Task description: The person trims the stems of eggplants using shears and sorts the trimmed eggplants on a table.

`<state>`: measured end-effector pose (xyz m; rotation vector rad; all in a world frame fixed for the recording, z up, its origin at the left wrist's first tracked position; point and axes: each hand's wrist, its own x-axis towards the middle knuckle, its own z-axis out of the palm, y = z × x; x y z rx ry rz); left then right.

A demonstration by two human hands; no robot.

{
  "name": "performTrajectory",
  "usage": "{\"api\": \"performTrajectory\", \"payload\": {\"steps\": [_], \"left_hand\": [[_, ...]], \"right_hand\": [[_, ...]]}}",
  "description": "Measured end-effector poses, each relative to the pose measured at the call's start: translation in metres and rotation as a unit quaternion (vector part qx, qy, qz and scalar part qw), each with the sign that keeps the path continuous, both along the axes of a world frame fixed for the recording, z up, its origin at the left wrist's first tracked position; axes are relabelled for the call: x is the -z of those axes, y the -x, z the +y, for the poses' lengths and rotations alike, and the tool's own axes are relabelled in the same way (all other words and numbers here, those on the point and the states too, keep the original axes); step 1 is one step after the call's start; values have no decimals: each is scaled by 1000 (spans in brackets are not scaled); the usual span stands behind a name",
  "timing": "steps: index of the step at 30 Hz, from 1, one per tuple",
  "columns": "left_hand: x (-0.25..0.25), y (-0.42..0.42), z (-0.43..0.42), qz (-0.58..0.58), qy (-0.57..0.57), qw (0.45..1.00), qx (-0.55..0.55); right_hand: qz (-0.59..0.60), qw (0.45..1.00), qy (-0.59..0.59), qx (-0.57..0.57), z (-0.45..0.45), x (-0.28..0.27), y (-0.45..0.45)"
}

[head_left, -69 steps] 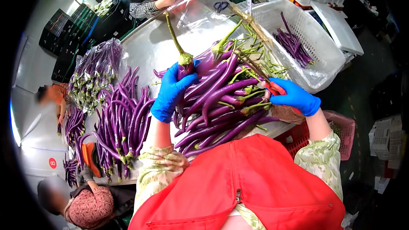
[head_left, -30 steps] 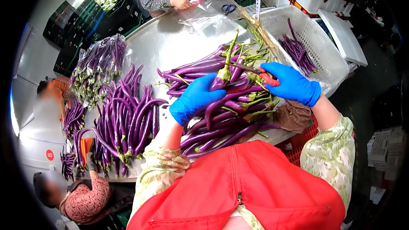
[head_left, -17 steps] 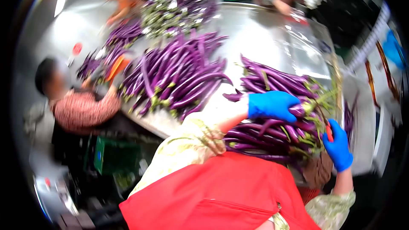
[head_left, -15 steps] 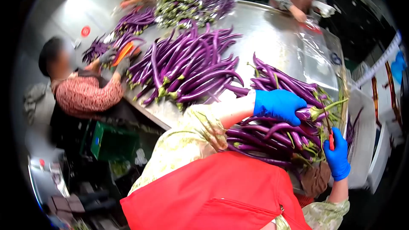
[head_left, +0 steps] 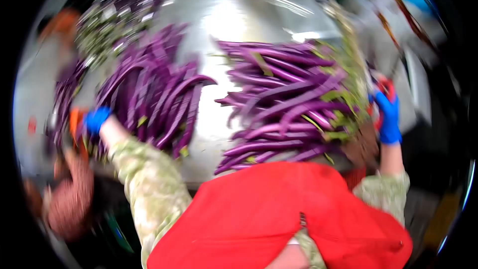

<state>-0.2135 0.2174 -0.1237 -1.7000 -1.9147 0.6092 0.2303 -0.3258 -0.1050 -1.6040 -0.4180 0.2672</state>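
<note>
Motion blurs the view. My left hand [head_left: 97, 120], in a blue glove, reaches to the far left, at the lower left edge of the left eggplant pile [head_left: 149, 87], beside an orange object [head_left: 77, 123]. Its fingers are smeared, so what it holds, if anything, cannot be made out. Out to the right, my right hand [head_left: 388, 117] is closed on red-handled scissors [head_left: 386, 88], just beyond the stem ends of the right eggplant pile [head_left: 289, 94]. Cut stems [head_left: 351, 69] lie along that side of the metal table [head_left: 199, 162].
Bagged eggplants [head_left: 117, 17] lie at the upper left, with a smaller eggplant bunch [head_left: 66, 99] below them. A co-worker in a pink patterned top [head_left: 72, 199] is at the lower left, another in orange [head_left: 62, 25] above. A brown cloth [head_left: 363, 144] sits near my right hand.
My left hand has left the eggplant it held over the right pile and swung far left. My right hand, with the scissors, has moved up and away from the stems. The view has shifted.
</note>
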Motion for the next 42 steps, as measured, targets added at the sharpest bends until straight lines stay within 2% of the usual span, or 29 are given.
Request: {"api": "performTrajectory", "payload": {"steps": [1,2,4,6,7,8,9,10,11,12,13,14,15,16,17,18,19,21,23,24,27,28,31,32,33,38,40,42], "left_hand": [[62,55,47,-13,41,999,22],[80,71,48,-36,29,999,5],[82,86,25,-149,-58,987,-27],[74,82,10,-361,-165,917,-48],[68,75,1,-554,-215,803,-44],[55,51,-15,-758,-257,600,-12],[45,22,-36,-878,-252,407,20],[30,-15,-63,-932,-213,291,40],[18,-54,-97,-952,-142,261,73],[8,-100,-136,-956,-52,267,109],[0,-150,-177,-933,44,319,162],[-14,-201,-232,-860,110,426,258],[10,-231,-241,-727,189,545,372],[9,-261,-286,-675,292,497,461],[24,-286,-299,-584,319,503,551],[41,-310,-309,-555,350,478,584],[57,-332,-315,-514,370,499,592],[56,-361,-332,-401,323,585,626],[52,-373,-338,-349,333,608,630],[52,-374,-338,-347,345,608,625],[33,-369,-334,-440,444,583,520],[40,-369,-328,-496,448,526,526],[9,-381,-360,-419,510,518,544],[21,-385,-363,-396,522,486,579],[27,-388,-369,-316,495,533,609],[19,-403,-386,-215,539,531,617],[18,-405,-382,-239,534,516,626],[9,-402,-381,-288,542,512,601]], "right_hand": [[10,1000,20,-18,-5,-8,8],[6,1000,19,-19,-11,-5,7],[8,1000,12,-20,-30,0,11],[12,1000,21,6,-47,8,13],[18,999,18,34,-52,8,16],[25,998,9,63,-61,14,21],[32,995,-1,91,-73,23,24],[67,996,-7,58,-95,38,19],[75,994,-27,71,-101,49,21],[82,992,-47,84,-106,59,24],[87,989,-66,97,-110,66,25],[95,987,-80,104,-112,76,26],[113,985,-84,100,-113,77,27],[130,983,-88,98,-111,75,31],[147,980,-94,96,-109,75,33],[139,981,-95,97,-108,80,35],[128,982,-95,100,-109,82,36],[106,983,-98,115,-108,90,40],[97,983,-93,124,-113,109,37],[112,981,-92,133,-116,117,37],[162,970,-110,145,-113,126,43],[182,966,-119,142,-112,126,43],[231,954,-155,114,-108,142,42],[253,947,-171,98,-102,137,41],[273,939,-189,85,-100,136,37],[400,849,-340,52,-83,141,-4],[373,822,-428,43,-67,159,-21],[362,797,-483,4,-58,148,-25]]}}
